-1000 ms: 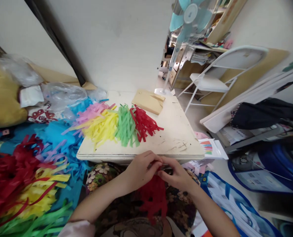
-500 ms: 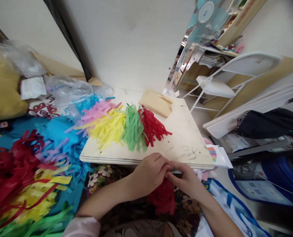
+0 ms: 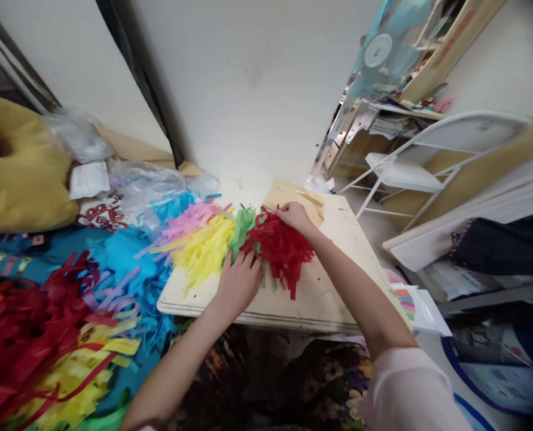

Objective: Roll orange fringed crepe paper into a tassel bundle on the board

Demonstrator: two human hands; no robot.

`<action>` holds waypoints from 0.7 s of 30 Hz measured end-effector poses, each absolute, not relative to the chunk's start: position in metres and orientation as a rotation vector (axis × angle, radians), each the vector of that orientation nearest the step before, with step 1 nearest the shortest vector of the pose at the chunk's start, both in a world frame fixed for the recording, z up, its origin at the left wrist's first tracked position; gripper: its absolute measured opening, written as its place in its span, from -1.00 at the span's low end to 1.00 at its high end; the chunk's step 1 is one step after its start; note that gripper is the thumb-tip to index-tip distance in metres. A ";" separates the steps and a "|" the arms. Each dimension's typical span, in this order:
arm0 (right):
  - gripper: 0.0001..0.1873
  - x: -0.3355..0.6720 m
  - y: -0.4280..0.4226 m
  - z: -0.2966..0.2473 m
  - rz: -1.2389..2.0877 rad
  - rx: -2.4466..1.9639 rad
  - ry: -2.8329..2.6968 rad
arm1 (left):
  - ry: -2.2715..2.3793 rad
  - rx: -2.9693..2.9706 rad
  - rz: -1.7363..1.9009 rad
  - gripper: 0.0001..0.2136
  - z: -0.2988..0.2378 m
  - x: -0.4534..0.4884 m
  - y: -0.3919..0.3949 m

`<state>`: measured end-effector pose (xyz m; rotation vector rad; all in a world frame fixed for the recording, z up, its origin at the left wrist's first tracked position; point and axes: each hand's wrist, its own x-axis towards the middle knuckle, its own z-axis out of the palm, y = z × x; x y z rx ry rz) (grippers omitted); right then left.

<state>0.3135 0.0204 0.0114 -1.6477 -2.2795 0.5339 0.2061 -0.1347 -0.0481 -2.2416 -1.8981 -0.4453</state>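
The right hand [image 3: 295, 216] pinches the red tassel [image 3: 286, 248] by its top toward the surface [image 3: 338, 293]'s far edge, partly hiding a tan envelope [image 3: 288, 194]; the left hand [image 3: 239, 282], fingers spread, covers part of the green tassel [image 3: 241, 227].

The left hand [image 3: 240, 281] is palm down, its fingers [image 3: 249, 260] spread and slightly bent, pointing forward. The right hand [image 3: 295, 218] reaches farther ahead, thumb and index finger pinched together, tips turned leftward. The left forearm [image 3: 183, 368] slants up from the lower left; the right forearm [image 3: 356, 281] angles inward from the lower right.
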 end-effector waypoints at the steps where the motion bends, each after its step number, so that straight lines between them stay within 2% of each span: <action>1: -0.75 0.307 0.028 0.004 0.528 -1.655 -2.293 | -1.889 -2.218 -0.442 -0.74 -0.048 0.203 -0.134; 6: -0.74 0.296 0.045 -0.011 0.492 -1.637 -2.337 | -1.833 -2.186 -0.482 -0.74 -0.037 0.201 -0.145; 14: -0.65 0.285 0.049 0.010 0.367 -1.522 -2.383 | -1.720 -2.260 -0.755 -0.72 -0.022 0.200 -0.196; 18: -0.61 0.302 0.034 0.027 0.296 -1.370 -2.401 | -1.975 -2.138 -0.784 -0.77 -0.012 0.160 -0.258; 21: -0.63 0.325 0.019 0.035 0.185 -1.260 -2.296 | -2.276 -1.636 -0.711 -0.79 -0.001 0.100 -0.317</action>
